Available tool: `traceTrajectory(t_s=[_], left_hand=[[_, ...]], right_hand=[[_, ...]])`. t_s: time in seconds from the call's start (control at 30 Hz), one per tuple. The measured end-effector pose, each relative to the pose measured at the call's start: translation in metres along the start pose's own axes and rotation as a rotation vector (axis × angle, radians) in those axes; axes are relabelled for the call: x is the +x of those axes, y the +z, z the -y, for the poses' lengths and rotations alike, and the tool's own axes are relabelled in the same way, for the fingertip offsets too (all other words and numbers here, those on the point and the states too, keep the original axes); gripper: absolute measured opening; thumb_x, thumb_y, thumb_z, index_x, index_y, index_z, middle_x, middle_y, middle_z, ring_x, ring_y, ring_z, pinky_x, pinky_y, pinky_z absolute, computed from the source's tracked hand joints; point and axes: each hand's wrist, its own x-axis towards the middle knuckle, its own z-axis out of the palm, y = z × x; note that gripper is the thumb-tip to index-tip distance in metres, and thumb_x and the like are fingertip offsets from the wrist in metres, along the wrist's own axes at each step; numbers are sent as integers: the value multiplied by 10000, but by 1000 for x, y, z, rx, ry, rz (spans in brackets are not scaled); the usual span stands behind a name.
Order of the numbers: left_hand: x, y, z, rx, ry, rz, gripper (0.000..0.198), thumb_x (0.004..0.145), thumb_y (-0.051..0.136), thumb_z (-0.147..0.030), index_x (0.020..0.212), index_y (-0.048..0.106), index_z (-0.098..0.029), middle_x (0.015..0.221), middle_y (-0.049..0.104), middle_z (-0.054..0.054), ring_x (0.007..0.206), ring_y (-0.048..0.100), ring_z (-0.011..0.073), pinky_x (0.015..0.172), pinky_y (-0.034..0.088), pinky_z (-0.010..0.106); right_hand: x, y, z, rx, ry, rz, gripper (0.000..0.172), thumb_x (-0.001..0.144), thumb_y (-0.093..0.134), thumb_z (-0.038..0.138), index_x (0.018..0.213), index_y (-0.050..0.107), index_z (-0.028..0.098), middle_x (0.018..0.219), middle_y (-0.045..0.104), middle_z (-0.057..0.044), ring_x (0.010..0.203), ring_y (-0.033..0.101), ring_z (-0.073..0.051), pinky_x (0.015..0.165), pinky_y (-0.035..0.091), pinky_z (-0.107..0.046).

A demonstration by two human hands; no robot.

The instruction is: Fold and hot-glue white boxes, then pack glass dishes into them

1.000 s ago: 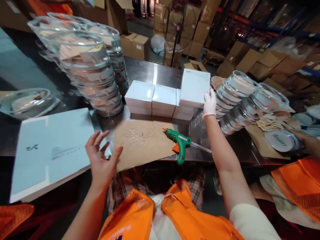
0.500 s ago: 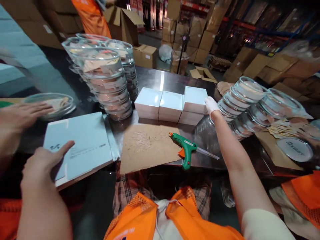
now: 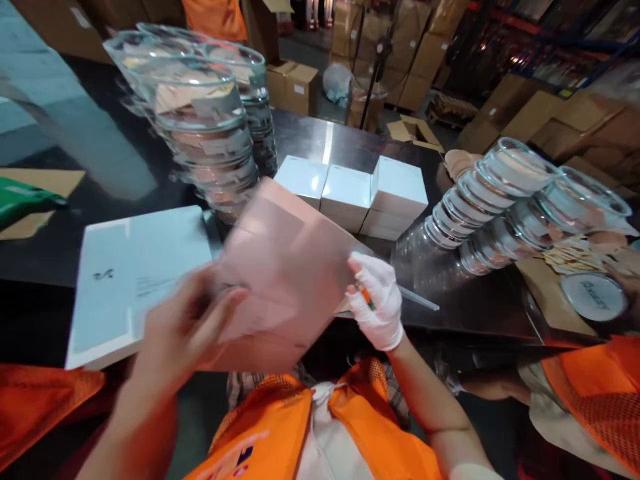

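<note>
My left hand (image 3: 195,320) is closed on the near left edge of a flat white box (image 3: 285,280), which is tilted, shaded pinkish and blurred. At the box's right edge is my right hand (image 3: 377,300), in a white glove with fingers apart and curved; whether it touches the box is hard to see. Between those fingers shows a bit of the green and orange glue gun (image 3: 369,297); its clear glue stick (image 3: 419,298) pokes out to the right. Another flat white box (image 3: 133,283) with a small dark logo lies on the table to the left.
Small white boxes (image 3: 345,190) stand in a row at the middle. Tall stacks of round clear containers rise at left (image 3: 205,133) and right (image 3: 470,207). A second green glue gun (image 3: 25,200) lies far left. A co-worker's orange vest (image 3: 595,393) is at right.
My left hand has lifted a flat box off the left pile and brought it to the middle. My right hand has come back from the small white boxes. A co-worker's hand and a round container left view.
</note>
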Motion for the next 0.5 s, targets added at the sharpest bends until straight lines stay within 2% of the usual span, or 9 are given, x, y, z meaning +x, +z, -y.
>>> traceTrajectory(t_s=[0.07,0.1,0.2,0.33,0.4,0.5], left_hand=[[-17,31,-13,-12,78,108,408,900,684,-621,1085,705,-257,559,523,-68,436,456,144,470,399,266],[-24,44,-15,-11,120,179,369,927,659,-597,1068,715,-261,578,591,-55,428,505,145,460,406,256],[-40,65,-7,-42,246,337,279,968,638,-514,1050,747,-271,783,793,-3,558,710,174,503,479,223],[-47,60,11,-112,336,429,195,966,661,-418,1058,773,-288,870,830,13,639,766,188,556,534,209],[-47,50,16,-129,359,480,179,962,656,-379,1056,788,-303,890,832,15,663,775,191,590,561,209],[-46,31,22,-129,394,483,204,961,655,-322,1111,794,-320,934,835,21,721,796,194,628,585,198]], right_hand=[[-9,3,15,-92,12,-18,475,1005,607,275,1458,603,414,1303,735,-77,1219,666,-321,1074,488,-564],[-11,1,17,-134,35,-26,448,1000,619,280,1432,625,401,1252,746,-85,1173,667,-327,1048,482,-563],[-12,-7,12,-122,47,17,352,995,620,262,1337,678,323,1181,750,-102,1104,658,-315,1000,483,-523],[-16,-13,1,58,-33,146,181,1007,603,231,1156,700,261,1037,756,-78,986,682,-255,907,538,-427],[-16,-14,-2,111,-15,149,138,1012,603,252,1115,695,252,992,750,-72,953,684,-243,877,556,-408],[-13,-17,0,181,-1,191,154,1009,600,277,1117,703,240,1024,759,-83,972,693,-237,912,567,-408]])
